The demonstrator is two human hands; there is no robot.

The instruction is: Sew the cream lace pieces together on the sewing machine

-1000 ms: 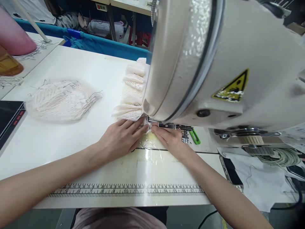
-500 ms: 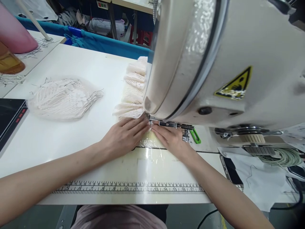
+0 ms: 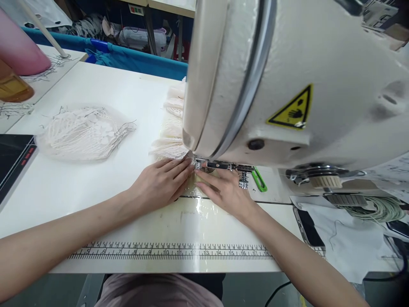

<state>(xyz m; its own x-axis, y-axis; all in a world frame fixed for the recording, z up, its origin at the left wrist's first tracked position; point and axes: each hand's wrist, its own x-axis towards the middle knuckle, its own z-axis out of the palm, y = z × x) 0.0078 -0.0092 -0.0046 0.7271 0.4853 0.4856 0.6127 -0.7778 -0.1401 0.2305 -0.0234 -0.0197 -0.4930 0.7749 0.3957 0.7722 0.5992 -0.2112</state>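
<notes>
A gathered strip of cream lace fabric lies to the left of the sewing machine, its near end reaching the presser foot. My left hand rests flat on the near end of the lace, fingers stretched out toward the foot. On the other side of the foot, my right hand lies low on the machine bed with its fingers apart. Its fingertips are close to the foot, partly under the metal attachment. The needle itself is hidden behind the machine head.
A heap of white lace with loose threads sits on the left of the table. A ruler tape runs along the front edge. Green thread snips and a phone lie to the right. Pink and orange thread cones stand at far left.
My right hand's fingers have spread a little and drawn back from the lace's edge. My left hand stays flat beside the foot. The view has shifted slightly, with the machine head appearing further left.
</notes>
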